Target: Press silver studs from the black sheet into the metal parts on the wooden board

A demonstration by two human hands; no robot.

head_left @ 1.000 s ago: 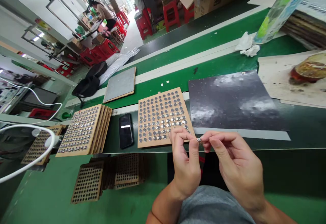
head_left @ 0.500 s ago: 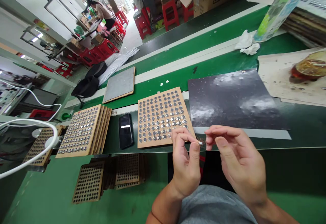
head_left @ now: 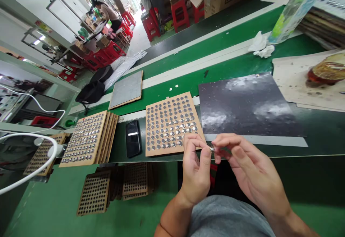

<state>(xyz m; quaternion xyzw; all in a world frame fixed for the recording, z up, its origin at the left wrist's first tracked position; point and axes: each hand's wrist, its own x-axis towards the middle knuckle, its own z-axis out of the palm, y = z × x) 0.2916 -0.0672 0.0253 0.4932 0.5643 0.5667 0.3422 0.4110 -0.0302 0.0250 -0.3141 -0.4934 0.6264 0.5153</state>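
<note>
My left hand (head_left: 198, 165) is closed in a pinch, thumb against forefinger, on a small shiny metal part (head_left: 212, 149). Its exact kind is too small to make out. Beside it, my right hand (head_left: 250, 168) has its fingers extended and its thumb apart; its forefinger tip is at the part, and I cannot tell whether it touches. Just behind my left hand lies a brown board (head_left: 159, 152) with rows of round dark discs, several of them topped with small silvery pieces.
A black phone (head_left: 133, 140) lies left of the board, then a stack of similar boards (head_left: 88, 136). A dark sheet (head_left: 242, 111) lies to the right. Farther back are a grey panel (head_left: 126, 89), crumpled tissue (head_left: 265, 51), a bottle (head_left: 289, 14) and an amber container (head_left: 329, 69).
My right hand has moved left, bringing its fingertips to the small metal part. My left hand keeps its pinch and has barely shifted.
</note>
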